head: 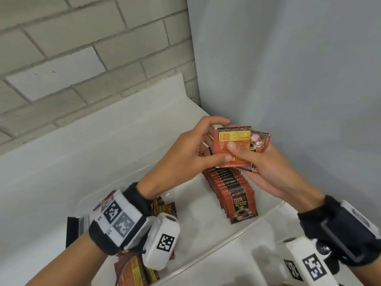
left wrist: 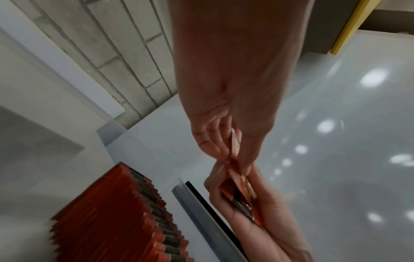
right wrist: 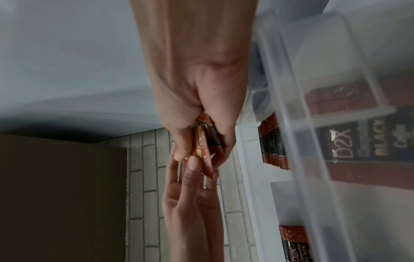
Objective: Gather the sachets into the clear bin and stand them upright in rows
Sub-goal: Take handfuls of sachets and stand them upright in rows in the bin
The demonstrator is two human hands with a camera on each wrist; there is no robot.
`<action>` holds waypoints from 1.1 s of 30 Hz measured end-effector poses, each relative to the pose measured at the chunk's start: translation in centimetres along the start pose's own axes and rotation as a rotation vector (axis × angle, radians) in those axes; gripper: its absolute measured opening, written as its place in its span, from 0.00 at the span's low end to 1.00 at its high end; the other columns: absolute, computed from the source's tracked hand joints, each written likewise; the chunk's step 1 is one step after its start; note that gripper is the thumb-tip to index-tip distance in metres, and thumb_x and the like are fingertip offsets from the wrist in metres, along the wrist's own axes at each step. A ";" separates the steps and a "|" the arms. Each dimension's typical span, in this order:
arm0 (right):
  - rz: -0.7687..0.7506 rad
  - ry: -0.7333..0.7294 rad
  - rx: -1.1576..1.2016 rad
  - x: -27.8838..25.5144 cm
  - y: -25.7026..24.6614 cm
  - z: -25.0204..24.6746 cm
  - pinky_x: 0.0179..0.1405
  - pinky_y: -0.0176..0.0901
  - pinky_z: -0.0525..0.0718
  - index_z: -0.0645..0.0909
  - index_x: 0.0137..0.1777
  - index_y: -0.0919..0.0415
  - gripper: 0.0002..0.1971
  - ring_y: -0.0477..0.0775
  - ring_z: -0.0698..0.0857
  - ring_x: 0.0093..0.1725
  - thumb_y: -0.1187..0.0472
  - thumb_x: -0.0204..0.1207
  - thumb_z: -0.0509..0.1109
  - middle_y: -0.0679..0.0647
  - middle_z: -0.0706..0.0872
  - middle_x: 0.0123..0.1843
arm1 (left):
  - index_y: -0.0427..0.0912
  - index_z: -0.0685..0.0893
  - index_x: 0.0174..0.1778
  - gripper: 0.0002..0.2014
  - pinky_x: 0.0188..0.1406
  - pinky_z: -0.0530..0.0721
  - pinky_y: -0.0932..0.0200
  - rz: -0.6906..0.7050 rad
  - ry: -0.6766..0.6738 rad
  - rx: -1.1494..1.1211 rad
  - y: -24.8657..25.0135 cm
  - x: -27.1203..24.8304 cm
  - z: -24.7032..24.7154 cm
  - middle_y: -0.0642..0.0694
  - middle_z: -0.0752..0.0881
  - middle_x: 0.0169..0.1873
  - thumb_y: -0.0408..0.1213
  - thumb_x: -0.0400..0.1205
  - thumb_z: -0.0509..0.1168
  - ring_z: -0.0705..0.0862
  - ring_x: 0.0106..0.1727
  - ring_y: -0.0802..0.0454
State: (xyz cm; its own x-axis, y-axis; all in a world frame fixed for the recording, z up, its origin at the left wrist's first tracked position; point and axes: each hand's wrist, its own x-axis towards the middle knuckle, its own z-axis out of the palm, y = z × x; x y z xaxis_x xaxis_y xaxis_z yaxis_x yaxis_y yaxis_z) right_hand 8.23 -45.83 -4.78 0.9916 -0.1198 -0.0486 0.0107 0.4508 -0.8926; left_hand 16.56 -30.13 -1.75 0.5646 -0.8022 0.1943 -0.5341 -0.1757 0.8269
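Both hands hold a small bunch of red-brown coffee sachets [head: 235, 141] above the clear bin [head: 259, 218]. My left hand [head: 216, 141] pinches the front sachet's left edge between thumb and fingers. My right hand [head: 245, 155] grips the bunch from the right, thumb on the front. In the bin, a row of upright sachets [head: 231, 186] runs along the right side, and loose sachets [head: 136, 267] lie at the near left. The left wrist view shows my left hand [left wrist: 233, 156] pinching a sachet [left wrist: 235, 145] edge-on. My right hand [right wrist: 201, 154] grips the sachets [right wrist: 202, 147] in the right wrist view.
The bin sits on a white counter [head: 61, 162] in a corner, with a brick wall [head: 82, 48] behind and a grey-blue panel [head: 288, 69] to the right. A black object [head: 72, 230] lies beside the bin's left edge. The bin's middle floor [head: 198, 223] is bare.
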 end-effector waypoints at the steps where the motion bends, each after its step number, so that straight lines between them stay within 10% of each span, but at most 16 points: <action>1: -0.009 -0.011 0.008 0.0 0.0 0.0 0.47 0.40 0.87 0.80 0.63 0.63 0.25 0.57 0.90 0.54 0.58 0.65 0.74 0.59 0.91 0.53 | 0.50 0.71 0.70 0.27 0.50 0.86 0.47 0.011 0.012 -0.019 0.2 0.0 0.0 0.47 0.85 0.50 0.38 0.76 0.73 0.85 0.48 0.51; 4: -0.023 -0.056 0.060 0.1 0.3 0.0 0.52 0.43 0.87 0.83 0.59 0.59 0.29 0.56 0.88 0.56 0.47 0.59 0.79 0.58 0.89 0.54 | 0.49 0.77 0.66 0.22 0.51 0.84 0.43 0.100 0.081 -0.018 0.5 0.0 -0.5 0.47 0.85 0.47 0.34 0.77 0.72 0.85 0.50 0.47; 9: 0.019 -0.052 0.096 0.3 0.6 -0.2 0.52 0.49 0.87 0.73 0.70 0.63 0.54 0.55 0.86 0.48 0.32 0.47 0.81 0.61 0.84 0.51 | 0.43 0.87 0.61 0.17 0.46 0.75 0.66 0.374 0.195 0.297 -0.4 -0.1 -1.3 0.49 0.77 0.43 0.24 0.78 0.71 0.76 0.46 0.59; 14: 0.037 -0.028 0.083 0.0 0.1 -0.1 0.56 0.49 0.88 0.74 0.72 0.59 0.28 0.61 0.88 0.60 0.57 0.71 0.71 0.61 0.88 0.62 | 0.46 0.86 0.62 0.15 0.46 0.69 0.64 0.496 0.113 0.538 -1.8 -0.2 -0.7 0.50 0.72 0.44 0.33 0.80 0.69 0.66 0.48 0.55; 21: 0.027 -0.088 0.029 -0.2 0.0 0.1 0.59 0.50 0.87 0.75 0.72 0.53 0.23 0.60 0.87 0.62 0.63 0.77 0.65 0.57 0.88 0.64 | 0.52 0.88 0.55 0.19 0.58 0.68 0.72 0.170 0.078 0.294 0.1 -0.9 -1.7 0.55 0.70 0.49 0.37 0.75 0.55 0.68 0.54 0.56; 27: -0.011 -0.125 -0.042 -0.3 0.1 0.1 0.60 0.52 0.86 0.77 0.69 0.51 0.22 0.60 0.87 0.62 0.64 0.74 0.69 0.57 0.88 0.63 | 0.44 0.88 0.56 0.12 0.56 0.85 0.53 -0.075 -0.012 -0.015 1.4 -0.3 -2.5 0.48 0.84 0.55 0.35 0.77 0.73 0.86 0.53 0.51; 33: -0.140 0.013 0.018 0.0 0.2 0.3 0.48 0.35 0.82 0.80 0.65 0.50 0.26 0.47 0.80 0.43 0.42 0.67 0.72 0.52 0.80 0.41 | 0.43 0.91 0.55 0.10 0.53 0.84 0.56 -0.035 -0.341 0.052 1.2 -0.4 -2.0 0.43 0.84 0.46 0.32 0.78 0.72 0.85 0.49 0.51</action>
State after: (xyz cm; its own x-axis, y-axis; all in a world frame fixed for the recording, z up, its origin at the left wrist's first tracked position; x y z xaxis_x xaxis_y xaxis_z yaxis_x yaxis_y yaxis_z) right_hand 8.25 -45.50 -4.84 0.9785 -0.1944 0.0697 0.1511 0.4443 -0.8830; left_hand 16.97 -28.85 0.20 0.3451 -0.9381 -0.0286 -0.5547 -0.2285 0.8000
